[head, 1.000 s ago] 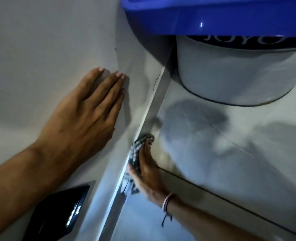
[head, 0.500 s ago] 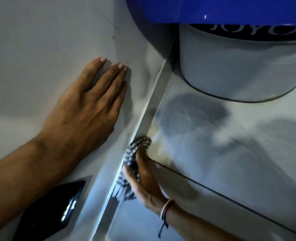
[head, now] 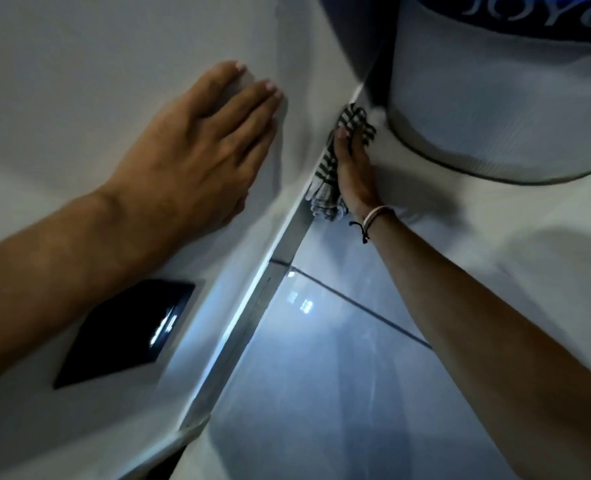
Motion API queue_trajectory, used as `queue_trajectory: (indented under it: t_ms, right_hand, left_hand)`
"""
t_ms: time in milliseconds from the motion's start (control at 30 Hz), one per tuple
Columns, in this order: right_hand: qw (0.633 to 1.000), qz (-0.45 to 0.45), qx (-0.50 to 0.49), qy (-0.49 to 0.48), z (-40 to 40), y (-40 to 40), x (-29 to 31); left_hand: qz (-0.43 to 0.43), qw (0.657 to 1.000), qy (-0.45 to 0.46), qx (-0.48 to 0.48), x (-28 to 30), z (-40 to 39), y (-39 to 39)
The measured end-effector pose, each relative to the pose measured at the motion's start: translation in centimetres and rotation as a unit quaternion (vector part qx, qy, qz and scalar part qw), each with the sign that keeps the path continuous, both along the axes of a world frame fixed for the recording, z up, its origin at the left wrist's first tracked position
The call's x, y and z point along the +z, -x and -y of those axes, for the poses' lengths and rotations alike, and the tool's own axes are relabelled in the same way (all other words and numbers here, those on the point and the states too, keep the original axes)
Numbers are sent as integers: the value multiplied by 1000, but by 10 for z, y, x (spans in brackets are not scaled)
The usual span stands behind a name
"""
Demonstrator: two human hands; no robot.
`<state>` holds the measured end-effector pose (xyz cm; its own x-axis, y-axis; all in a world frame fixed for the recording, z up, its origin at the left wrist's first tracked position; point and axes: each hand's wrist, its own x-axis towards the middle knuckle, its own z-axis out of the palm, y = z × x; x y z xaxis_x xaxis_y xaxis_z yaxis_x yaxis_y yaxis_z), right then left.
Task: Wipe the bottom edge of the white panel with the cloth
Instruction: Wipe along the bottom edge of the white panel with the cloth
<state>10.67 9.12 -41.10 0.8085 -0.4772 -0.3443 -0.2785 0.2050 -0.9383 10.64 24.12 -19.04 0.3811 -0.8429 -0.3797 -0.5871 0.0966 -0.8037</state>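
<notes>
The white panel (head: 79,81) fills the left of the view, and its bottom edge (head: 252,306) runs diagonally from lower middle to upper right. My left hand (head: 197,147) lies flat on the panel face, fingers together and straight. My right hand (head: 353,168) presses a black-and-white checked cloth (head: 332,161) against the far stretch of the edge, close to the bucket. Some cloth sticks out above my fingertips and some bunches below my palm. A cord bracelet sits on that wrist.
A white bucket (head: 495,109) with dark lettering stands on the tiled floor (head: 339,393) just right of the cloth. A black glossy square (head: 127,330) is set into the panel near my left forearm. A dark grout line crosses the floor.
My right hand has slid the cloth along the edge, away from me and toward the bucket. The view has shifted, so the blue rim above the bucket is out of frame. My left hand stays flat.
</notes>
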Motion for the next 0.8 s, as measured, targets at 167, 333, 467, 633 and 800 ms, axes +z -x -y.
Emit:
queue_trajectory:
  t_ms: [167,333,467,633,800]
  right_hand:
    - [999,7,37,5,-131,93,-5]
    - [974,16,225,21,-293,238,-2]
    - [949,8,315,5,-330,266,-1]
    - [976,-7,219,11,-247,205,-1]
    - [996,-2,90,21,-171,123,-5]
  left_hand:
    - [-26,979,179,91,-2,-67,54]
    - [36,929,349,117,-30,-127,109]
    - [72,936,329,98,-30,-138,106]
    - [130,939,310,70,-38,-143,109]
    - [132,929,341,51,-44,-141,104]
